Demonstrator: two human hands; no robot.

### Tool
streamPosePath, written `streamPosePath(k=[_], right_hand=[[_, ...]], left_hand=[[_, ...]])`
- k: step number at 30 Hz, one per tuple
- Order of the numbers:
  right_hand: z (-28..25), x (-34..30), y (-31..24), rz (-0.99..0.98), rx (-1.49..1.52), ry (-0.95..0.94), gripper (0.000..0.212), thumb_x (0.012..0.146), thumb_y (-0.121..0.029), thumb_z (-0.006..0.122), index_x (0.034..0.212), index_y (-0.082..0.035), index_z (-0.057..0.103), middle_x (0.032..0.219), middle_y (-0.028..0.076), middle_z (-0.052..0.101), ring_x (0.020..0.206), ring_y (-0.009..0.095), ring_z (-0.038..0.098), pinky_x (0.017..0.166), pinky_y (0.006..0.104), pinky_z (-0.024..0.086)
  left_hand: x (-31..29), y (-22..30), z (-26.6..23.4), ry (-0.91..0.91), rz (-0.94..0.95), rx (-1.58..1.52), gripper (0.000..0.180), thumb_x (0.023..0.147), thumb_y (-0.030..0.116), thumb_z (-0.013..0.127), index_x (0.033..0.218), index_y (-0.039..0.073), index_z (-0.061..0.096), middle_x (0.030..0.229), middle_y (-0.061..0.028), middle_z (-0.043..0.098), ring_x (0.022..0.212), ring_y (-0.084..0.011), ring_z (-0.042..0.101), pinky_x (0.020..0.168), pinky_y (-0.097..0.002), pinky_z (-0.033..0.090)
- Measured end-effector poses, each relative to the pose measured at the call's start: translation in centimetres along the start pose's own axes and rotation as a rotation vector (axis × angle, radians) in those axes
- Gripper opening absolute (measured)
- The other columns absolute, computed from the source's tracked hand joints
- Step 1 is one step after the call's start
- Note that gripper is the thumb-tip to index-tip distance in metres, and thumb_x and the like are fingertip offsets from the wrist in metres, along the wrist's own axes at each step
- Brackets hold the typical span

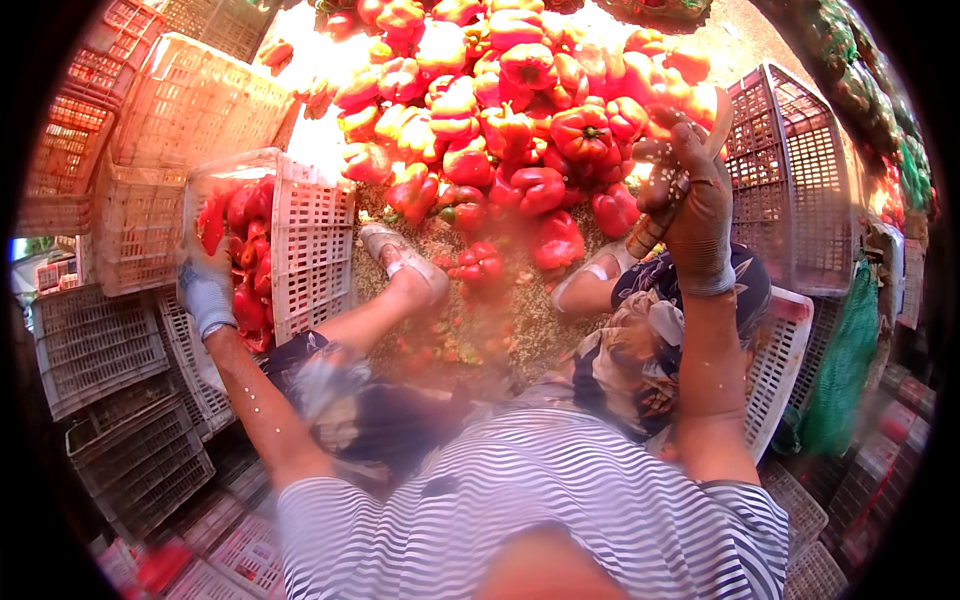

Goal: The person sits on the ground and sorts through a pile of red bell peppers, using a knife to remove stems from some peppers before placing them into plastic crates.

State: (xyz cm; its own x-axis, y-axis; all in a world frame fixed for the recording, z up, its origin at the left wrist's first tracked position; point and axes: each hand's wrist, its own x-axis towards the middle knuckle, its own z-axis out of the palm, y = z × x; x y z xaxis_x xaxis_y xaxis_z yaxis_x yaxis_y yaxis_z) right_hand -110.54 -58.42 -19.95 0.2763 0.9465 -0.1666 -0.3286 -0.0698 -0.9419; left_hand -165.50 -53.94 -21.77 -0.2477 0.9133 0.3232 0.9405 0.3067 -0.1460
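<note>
My left hand [206,285], in a pale knitted glove, is at the near left side of a white plastic crate [314,245]. Its fingers close around a red bell pepper [211,223], though glare washes out part of the grip. More red peppers [252,255] lie inside that crate. Raised at the right, my gloved right hand [697,205] grips a knife [722,122]. The knife's blade points up, and its brownish handle end shows below the fingers. Between and beyond my feet spreads a large heap of red bell peppers [530,130].
Stacked crates [200,105] stand at the left, with dark crates [100,345] nearer. At the right are another crate [785,170] and green netting [840,370]. Small scraps and seeds [470,345] litter the ground between my legs.
</note>
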Motion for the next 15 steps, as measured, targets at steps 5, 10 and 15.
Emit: streamPosePath(k=[5,10,15], right_hand=[[0.4,-0.3,0.1,0.055,-0.058,-0.023,0.039,0.100,-0.032,0.057,0.122,0.001,0.060,0.088,0.008,0.068,0.054,0.005,0.054,0.049,0.0191,0.044],[0.5,-0.6,0.2,0.117,-0.126,-0.070,0.041,0.101,-0.031,0.055,0.125,0.002,0.058,0.085,0.005,0.068,0.051,0.003,0.053,0.046,0.0160,0.041],[1.1,-1.6,-0.5,0.169,-0.183,-0.140,0.042,0.100,-0.028,0.057,0.127,0.004,0.057,0.084,0.004,0.068,0.051,0.003,0.054,0.046,0.0142,0.041]], left_hand=[[-8.3,13.4,3.2,-0.354,0.193,-0.384,0.056,0.086,0.041,0.072,0.130,0.009,0.059,0.125,-0.0195,0.062,0.117,-0.0348,0.060,0.094,-0.0450,0.051],[-17.3,21.2,14.0,-0.867,0.188,-0.575,0.076,0.081,0.049,0.074,0.141,0.008,0.051,0.133,-0.0236,0.058,0.120,-0.0382,0.059,0.099,-0.0433,0.048],[-15.8,25.4,16.6,-0.647,-0.108,-0.778,0.088,0.079,0.043,0.078,0.148,0.006,0.039,0.137,-0.0267,0.052,0.125,-0.0404,0.053,0.103,-0.0447,0.045]])
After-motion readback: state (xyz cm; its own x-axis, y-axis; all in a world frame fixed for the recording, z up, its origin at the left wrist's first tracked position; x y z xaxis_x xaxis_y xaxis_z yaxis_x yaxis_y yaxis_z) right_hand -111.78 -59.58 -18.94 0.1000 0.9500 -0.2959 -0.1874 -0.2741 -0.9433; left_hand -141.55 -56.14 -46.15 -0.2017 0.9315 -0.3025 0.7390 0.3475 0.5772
